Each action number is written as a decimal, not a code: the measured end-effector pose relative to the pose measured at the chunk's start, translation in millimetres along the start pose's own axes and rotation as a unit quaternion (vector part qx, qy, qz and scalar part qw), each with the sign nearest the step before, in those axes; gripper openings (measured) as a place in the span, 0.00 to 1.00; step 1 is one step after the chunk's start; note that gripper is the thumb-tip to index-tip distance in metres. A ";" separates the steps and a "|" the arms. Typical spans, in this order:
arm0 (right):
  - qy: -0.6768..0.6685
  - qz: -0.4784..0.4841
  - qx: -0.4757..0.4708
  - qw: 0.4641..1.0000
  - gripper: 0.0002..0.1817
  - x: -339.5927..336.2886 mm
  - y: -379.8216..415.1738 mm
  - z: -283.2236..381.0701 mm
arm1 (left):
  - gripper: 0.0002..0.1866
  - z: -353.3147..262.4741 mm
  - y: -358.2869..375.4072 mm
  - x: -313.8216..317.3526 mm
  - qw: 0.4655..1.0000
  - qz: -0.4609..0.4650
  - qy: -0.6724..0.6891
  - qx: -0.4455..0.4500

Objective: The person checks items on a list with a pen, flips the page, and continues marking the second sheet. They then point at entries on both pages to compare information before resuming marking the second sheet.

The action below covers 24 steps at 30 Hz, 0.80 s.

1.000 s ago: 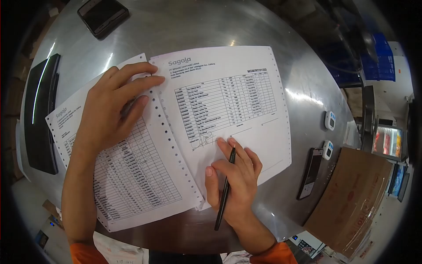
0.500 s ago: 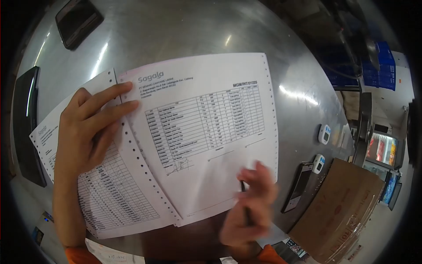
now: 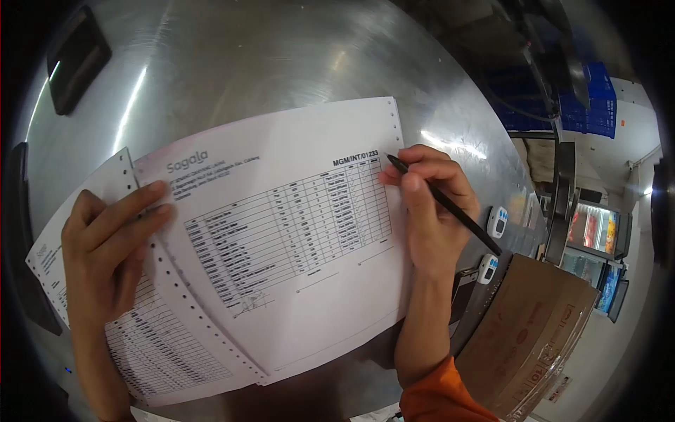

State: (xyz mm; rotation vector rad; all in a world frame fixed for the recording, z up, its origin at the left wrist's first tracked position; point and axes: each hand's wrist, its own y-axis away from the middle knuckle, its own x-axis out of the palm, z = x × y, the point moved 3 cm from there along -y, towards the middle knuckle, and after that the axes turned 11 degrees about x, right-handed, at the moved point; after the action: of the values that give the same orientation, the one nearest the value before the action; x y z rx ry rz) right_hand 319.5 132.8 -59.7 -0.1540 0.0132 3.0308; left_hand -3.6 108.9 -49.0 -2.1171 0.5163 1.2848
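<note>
My right hand holds a black pen between thumb and fingers, its tip beside the printed number at the top right of a form. That form, a white sheet with a table and a signature, lies on the metal table. My left hand rests at the sheet's left edge, index and middle fingers stretched out and apart on the paper, the other fingers curled. Partly beneath this hand is a second printed sheet with punched holes along its edge.
A black device lies at the upper left of the metal table. Two small white timers and a phone are at the right, near a cardboard box. Blue crates stand beyond.
My right hand has moved up from the sheet's lower right to its top right edge with the pen. In view, the sheets, my left hand and the black device have shifted left.
</note>
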 end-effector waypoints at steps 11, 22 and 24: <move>0.143 -0.093 0.007 0.985 0.13 1.7 8.2 -1.0 | 0.17 11.3 13.9 3.8 0.997 0.076 -0.020 0.021; 0.163 -0.080 0.009 0.983 0.13 3.4 6.9 -0.9 | 0.16 13.7 17.2 5.8 0.995 0.072 -0.057 0.039; 0.158 -0.089 -0.006 0.983 0.13 3.6 7.3 -1.0 | 0.16 12.1 14.6 4.3 0.995 0.076 -0.055 0.044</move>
State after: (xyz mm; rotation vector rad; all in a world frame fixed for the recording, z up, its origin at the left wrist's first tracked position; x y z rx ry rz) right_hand 315.2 125.9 -61.1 -0.6006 0.0054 2.7962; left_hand -18.3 106.1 -61.3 -1.9536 0.6831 1.4280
